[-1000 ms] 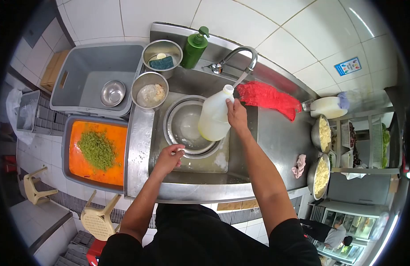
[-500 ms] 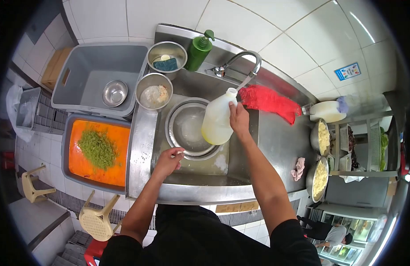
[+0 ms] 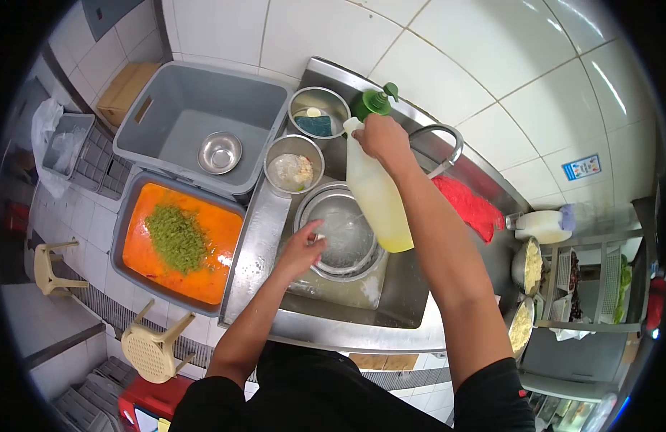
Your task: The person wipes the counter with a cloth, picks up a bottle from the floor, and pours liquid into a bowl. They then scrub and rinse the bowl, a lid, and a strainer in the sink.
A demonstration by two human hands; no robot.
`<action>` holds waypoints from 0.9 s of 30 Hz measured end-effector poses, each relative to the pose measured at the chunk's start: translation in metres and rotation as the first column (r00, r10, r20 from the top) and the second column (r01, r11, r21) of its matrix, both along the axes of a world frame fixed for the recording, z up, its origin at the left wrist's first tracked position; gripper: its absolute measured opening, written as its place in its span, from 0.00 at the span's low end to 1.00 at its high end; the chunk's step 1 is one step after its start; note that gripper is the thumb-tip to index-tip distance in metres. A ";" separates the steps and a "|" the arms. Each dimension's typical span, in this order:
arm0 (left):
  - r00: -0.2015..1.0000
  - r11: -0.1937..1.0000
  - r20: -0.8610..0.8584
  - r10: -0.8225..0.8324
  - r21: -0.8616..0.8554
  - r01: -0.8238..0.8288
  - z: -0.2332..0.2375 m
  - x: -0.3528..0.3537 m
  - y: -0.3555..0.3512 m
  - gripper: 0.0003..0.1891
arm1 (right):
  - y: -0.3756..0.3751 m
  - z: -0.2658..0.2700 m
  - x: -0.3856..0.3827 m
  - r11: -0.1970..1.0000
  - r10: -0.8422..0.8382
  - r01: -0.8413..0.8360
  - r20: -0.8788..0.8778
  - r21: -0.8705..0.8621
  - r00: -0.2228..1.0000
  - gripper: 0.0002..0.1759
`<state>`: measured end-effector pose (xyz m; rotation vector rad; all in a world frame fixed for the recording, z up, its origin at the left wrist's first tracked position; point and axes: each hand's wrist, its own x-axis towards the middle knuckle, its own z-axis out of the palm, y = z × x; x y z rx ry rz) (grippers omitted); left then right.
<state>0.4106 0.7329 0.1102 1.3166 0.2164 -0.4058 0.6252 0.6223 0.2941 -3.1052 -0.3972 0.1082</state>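
My right hand (image 3: 383,137) grips the neck of a translucent plastic jug (image 3: 382,205), which holds pale yellow liquid and leans with its uncapped mouth to the upper left. Below and left of it, a round steel bowl (image 3: 336,273) rests in the sink (image 3: 401,288) with water inside. Over this bowl's left edge is my left hand (image 3: 300,252), its fingers curled around a small white cap, mostly hidden. The curved faucet (image 3: 457,144) is partly behind my right forearm.
Two small steel bowls (image 3: 320,101) stand left of a green pump bottle (image 3: 376,101). A grey tub (image 3: 167,108) and a tray of orange liquid (image 3: 131,237) with chopped greens sit at left. Red cloth (image 3: 466,209) lies on the right counter. Plastic stools (image 3: 149,353) stand below.
My right hand has lifted the jug up and left, away from the faucet's spout, and tilted it. My left hand has moved up over the bowl's edge. The camera view has shifted.
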 end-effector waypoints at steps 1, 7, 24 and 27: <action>1.000 1.000 0.003 0.011 -0.002 -0.011 0.002 0.008 0.003 0.28 | 0.009 0.002 0.006 1.000 0.011 -0.011 0.003 -0.002 1.000 0.14; 0.998 0.998 0.037 0.054 -0.014 -0.054 0.011 0.029 0.011 0.29 | 0.046 -0.002 0.032 0.963 0.111 -0.112 -0.016 -0.247 0.994 0.11; 0.997 0.990 -0.056 0.047 -0.134 -0.054 -0.020 -0.012 -0.006 0.26 | 0.096 0.009 0.058 0.776 0.279 -0.248 -0.037 -0.580 0.960 0.10; 0.996 0.988 -0.081 0.040 -0.148 -0.052 -0.020 -0.018 -0.009 0.24 | 0.097 0.013 0.061 0.752 0.301 -0.258 -0.033 -0.606 0.953 0.11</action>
